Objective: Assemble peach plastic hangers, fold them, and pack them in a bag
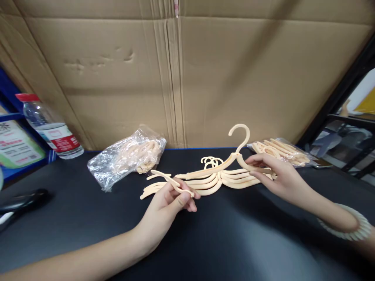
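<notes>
Head view: we pinch one cream piece (167, 178) in left hand (164, 203), near left end of crosswise hanger (236, 155), pinched by right hand (283, 176).

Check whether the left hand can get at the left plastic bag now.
Probably not to grasp: the left hand holds a thin cream piece. The plastic bag lies close, though, its near edge uncovered.

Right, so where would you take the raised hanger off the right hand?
Raised hanger: I'd pinch the hook's stem, just above the centre joint, coming from above and the left. The stem is slim and stands up clear of the stacked hangers. The right hand already has the right arm, and the left arm lies low over the stack.
</notes>
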`<control>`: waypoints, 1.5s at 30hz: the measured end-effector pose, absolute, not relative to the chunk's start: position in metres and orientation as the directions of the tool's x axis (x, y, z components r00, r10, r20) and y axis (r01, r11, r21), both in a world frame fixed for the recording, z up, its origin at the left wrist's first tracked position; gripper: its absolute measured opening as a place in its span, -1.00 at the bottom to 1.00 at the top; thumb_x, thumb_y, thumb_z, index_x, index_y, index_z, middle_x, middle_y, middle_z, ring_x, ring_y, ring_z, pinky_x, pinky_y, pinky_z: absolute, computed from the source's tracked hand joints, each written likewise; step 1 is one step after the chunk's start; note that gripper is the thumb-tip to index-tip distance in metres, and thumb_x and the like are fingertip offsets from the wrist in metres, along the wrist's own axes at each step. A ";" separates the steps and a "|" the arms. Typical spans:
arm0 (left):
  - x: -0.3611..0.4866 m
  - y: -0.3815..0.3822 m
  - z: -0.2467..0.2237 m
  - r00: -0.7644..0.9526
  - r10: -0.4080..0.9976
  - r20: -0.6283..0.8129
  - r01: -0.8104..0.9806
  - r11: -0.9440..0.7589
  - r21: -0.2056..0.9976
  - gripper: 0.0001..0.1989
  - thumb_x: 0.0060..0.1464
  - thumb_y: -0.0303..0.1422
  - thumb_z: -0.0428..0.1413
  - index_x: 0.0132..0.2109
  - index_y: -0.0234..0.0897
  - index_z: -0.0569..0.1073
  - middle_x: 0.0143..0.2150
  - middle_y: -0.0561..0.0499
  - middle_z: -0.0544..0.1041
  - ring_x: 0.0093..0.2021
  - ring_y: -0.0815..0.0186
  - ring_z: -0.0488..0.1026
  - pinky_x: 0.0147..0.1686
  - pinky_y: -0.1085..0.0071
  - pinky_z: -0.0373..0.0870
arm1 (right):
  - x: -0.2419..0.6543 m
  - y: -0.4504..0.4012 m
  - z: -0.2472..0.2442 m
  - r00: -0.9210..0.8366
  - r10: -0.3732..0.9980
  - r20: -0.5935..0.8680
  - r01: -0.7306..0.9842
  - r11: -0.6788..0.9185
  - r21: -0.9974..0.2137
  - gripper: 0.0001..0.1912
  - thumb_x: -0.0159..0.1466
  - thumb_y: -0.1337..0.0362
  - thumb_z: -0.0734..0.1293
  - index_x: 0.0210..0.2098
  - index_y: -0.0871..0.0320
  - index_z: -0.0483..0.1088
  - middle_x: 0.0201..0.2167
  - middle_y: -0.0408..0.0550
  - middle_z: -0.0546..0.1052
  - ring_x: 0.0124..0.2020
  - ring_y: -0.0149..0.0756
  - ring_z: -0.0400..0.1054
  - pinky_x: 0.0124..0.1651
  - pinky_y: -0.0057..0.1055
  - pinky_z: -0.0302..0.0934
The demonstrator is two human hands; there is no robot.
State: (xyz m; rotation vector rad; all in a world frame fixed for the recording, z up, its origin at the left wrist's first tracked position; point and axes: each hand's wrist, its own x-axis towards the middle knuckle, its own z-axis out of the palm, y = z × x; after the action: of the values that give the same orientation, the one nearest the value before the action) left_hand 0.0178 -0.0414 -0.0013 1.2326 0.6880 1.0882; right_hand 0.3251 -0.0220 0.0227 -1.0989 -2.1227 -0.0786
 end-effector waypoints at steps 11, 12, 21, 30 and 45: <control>0.016 -0.036 -0.004 0.384 0.916 0.114 -0.383 0.045 0.923 -0.91 0.25 -0.41 0.09 -0.27 -0.26 0.35 -0.09 -0.01 0.46 -0.31 0.36 0.44 -0.19 0.36 0.39 | 0.335 -0.024 0.028 -0.449 0.734 0.509 0.665 0.655 -0.359 -0.91 0.34 0.29 0.26 -0.16 0.11 0.37 -0.29 -0.04 0.50 -0.29 -0.26 0.43 -0.28 -0.34 0.37; 0.015 -0.037 -0.004 0.390 0.914 0.113 -0.381 0.048 0.923 -0.92 0.25 -0.42 0.08 -0.26 -0.26 0.35 -0.07 -0.02 0.47 -0.29 0.35 0.44 -0.17 0.35 0.39 | 0.335 -0.024 0.028 -0.456 0.734 0.503 0.663 0.657 -0.359 -0.90 0.34 0.29 0.25 -0.16 0.11 0.37 -0.28 -0.03 0.51 -0.29 -0.25 0.43 -0.28 -0.34 0.38; 0.015 -0.039 -0.001 0.430 0.896 0.111 -0.355 0.054 0.933 -0.91 0.22 -0.37 0.14 -0.26 -0.26 0.39 -0.16 0.02 0.47 -0.30 0.34 0.45 -0.16 0.38 0.39 | 0.335 -0.024 0.027 -0.453 0.727 0.516 0.653 0.664 -0.364 -0.88 0.33 0.28 0.25 -0.15 0.07 0.39 -0.28 -0.03 0.53 -0.29 -0.23 0.45 -0.27 -0.31 0.42; 0.015 -0.038 0.000 0.434 0.897 0.080 -0.353 0.088 0.931 -0.86 0.12 -0.36 0.23 -0.29 -0.28 0.41 -0.19 -0.02 0.50 -0.29 0.28 0.47 -0.13 0.30 0.38 | 0.331 -0.022 0.026 -0.474 0.612 0.633 0.673 0.715 -0.187 -0.88 0.30 0.40 0.27 -0.22 0.04 0.35 -0.33 -0.08 0.54 -0.34 -0.26 0.45 -0.33 -0.34 0.36; 0.016 -0.038 0.003 0.275 0.961 0.014 -0.355 0.088 0.931 -0.80 -0.08 -0.55 0.24 -0.42 -0.29 0.34 -0.47 0.08 0.47 -0.47 0.36 0.40 -0.35 0.42 0.29 | 0.315 -0.034 0.021 -0.421 0.535 0.732 0.699 0.706 -0.114 -0.80 0.29 0.43 0.26 -0.18 -0.02 0.34 -0.33 -0.07 0.55 -0.29 -0.18 0.49 -0.27 -0.27 0.38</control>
State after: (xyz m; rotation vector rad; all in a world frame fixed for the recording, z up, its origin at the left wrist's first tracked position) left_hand 0.0160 -0.0382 0.0027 1.0265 0.7573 1.1344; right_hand 0.3154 -0.0336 0.0210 -0.9371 -2.1243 -0.2659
